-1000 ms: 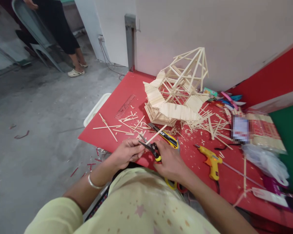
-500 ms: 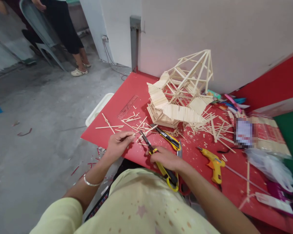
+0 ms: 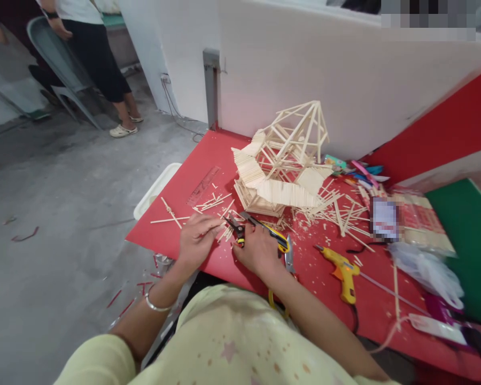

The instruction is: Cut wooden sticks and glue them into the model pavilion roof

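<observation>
My left hand [image 3: 198, 240] is closed in a pinch on a small wooden stick [image 3: 220, 221]; most of it is hidden by the fingers. My right hand [image 3: 258, 248] is wrapped around black-and-yellow pliers [image 3: 238, 231]. Their jaws are parted and point toward my left fingertips. A yellow-and-black utility knife [image 3: 279, 239] lies just beyond my right hand. Behind both hands stands a model built of wooden sticks [image 3: 282, 190], with a slatted curved band and a pointed open frame on top.
Loose sticks [image 3: 340, 214] and chips litter the red table [image 3: 304, 289]. A yellow glue gun [image 3: 342, 270] lies at right, near a plastic bag [image 3: 427, 272] and packs of sticks [image 3: 425, 219]. A clear ruler [image 3: 203, 185] is at left. Two people stand beyond, by a chair [image 3: 60, 59].
My right hand has moved forward along the pliers, and their jaws are now spread apart. My left hand keeps its pinch near the jaws. The view has tilted up and shifted slightly right.
</observation>
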